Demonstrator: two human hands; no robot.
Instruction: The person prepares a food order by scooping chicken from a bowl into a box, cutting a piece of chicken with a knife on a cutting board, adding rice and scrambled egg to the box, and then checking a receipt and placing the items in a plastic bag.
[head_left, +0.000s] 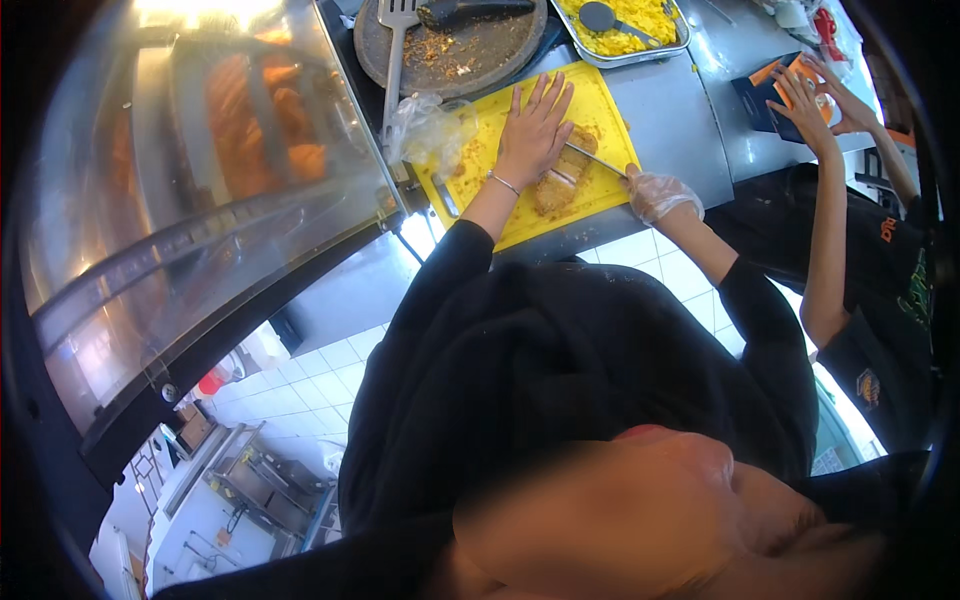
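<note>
A breaded cutlet (553, 193) lies on a crumb-strewn yellow cutting board (510, 225), with pale inside showing at a cut across it. My right hand (664, 196), in a clear plastic glove, grips the handle of a knife (600, 160). The blade slants across the cutlet towards my left hand. Bare and flat, my left hand (535, 131) lies over the cutlet's left side and the blade's tip, its fingers stretched and slightly apart. Whether it presses on the blade or the food is hidden. Crumpled clear plastic (431, 135) rests at the board's left edge.
A glass-fronted display cabinet (180, 150) stands close on my left. Behind the board are a round crumb-covered plate (480, 56), a slotted turner (396, 60) and a metal tray (634, 58) of yellow food. To the right, a co-worker's hands (821, 105) touch a dark-and-orange box (757, 105).
</note>
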